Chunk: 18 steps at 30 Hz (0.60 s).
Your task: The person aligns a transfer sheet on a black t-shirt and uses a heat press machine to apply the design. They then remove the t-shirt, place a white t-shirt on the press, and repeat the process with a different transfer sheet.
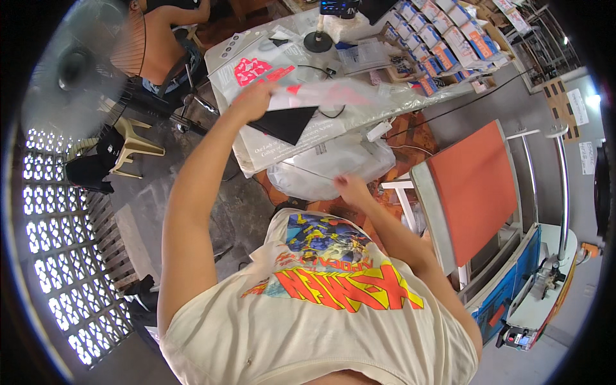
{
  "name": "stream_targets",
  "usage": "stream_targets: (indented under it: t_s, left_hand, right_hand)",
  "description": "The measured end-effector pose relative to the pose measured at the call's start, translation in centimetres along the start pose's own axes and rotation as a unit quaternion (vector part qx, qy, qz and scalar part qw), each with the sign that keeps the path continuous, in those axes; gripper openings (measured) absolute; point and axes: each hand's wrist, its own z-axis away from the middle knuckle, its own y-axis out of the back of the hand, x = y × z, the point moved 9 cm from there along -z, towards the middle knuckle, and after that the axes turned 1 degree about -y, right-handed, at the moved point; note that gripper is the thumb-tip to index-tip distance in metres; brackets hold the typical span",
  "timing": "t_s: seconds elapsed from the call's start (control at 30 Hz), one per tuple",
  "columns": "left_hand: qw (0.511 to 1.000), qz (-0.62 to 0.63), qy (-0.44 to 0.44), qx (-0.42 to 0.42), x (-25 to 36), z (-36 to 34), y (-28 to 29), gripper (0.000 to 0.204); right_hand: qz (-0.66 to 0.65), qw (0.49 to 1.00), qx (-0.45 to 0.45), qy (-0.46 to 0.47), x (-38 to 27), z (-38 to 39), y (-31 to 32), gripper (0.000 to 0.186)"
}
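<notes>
My left hand [255, 102] is raised over the table with its fingers closed on the edge of a translucent film sheet [340, 94]. The sheet is smeared by motion and shows some pink-red patches. Below it, a folded black cloth [287, 126] lies at the table's near edge. Beyond my left hand, bright pink cut-out pieces [251, 69] lie on the table. Lower and to the right, my right hand [353, 190] is in front of a large clear plastic bag [333, 170] under the table. Its fingers are blurred, so what they do is unclear.
The plastic-covered table [256, 153] carries a black-based stand [317, 42] and stacked small boxes [443, 38]. A heat press with an orange pad [475, 186] stands at my right. A fan [74, 70], a beige chair [138, 144] and a seated person [160, 42] are at left.
</notes>
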Motion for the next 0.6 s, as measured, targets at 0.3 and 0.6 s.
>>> stream_targets:
  t_s: [0.3,0.6]
  left_hand:
    - [0.975,-0.160,-0.082,0.131,3.7,-0.9,9.2,0.038]
    - [0.981,-0.036,-0.179,0.069,4.5,4.8,0.4,0.061]
  right_hand:
    - [-0.251,0.884,0.072,-0.387,-8.6,-17.9,-3.4,0.029]
    - [-0.720,0.639,0.033,-0.271,-14.7,1.7,7.0,0.047]
